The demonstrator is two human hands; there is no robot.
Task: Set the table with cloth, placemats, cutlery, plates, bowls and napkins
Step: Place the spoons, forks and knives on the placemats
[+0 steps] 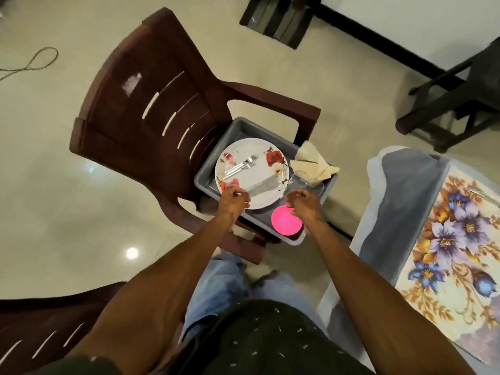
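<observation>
A grey tub point(238, 129) sits on the seat of a maroon plastic chair point(151, 104). In it lies a white flowered plate point(259, 182) with forks point(240, 165) on top, a folded beige napkin point(311, 161), a pink bowl point(284, 221) and clear glassware point(311, 182). My left hand point(234, 198) is at the plate's near left rim with its fingers curled over the edge. My right hand point(301, 200) hovers with curled fingers above the pink bowl, just right of the plate; I see nothing in it. At the right, a floral placemat point(454, 261) lies on a grey-blue cloth point(400, 201).
A second maroon chair point(40, 334) stands at the lower left. A dark chair point(460, 98) and a dark stand point(278, 20) are farther off on the glossy tiled floor. A cord point(35, 60) lies at the far left.
</observation>
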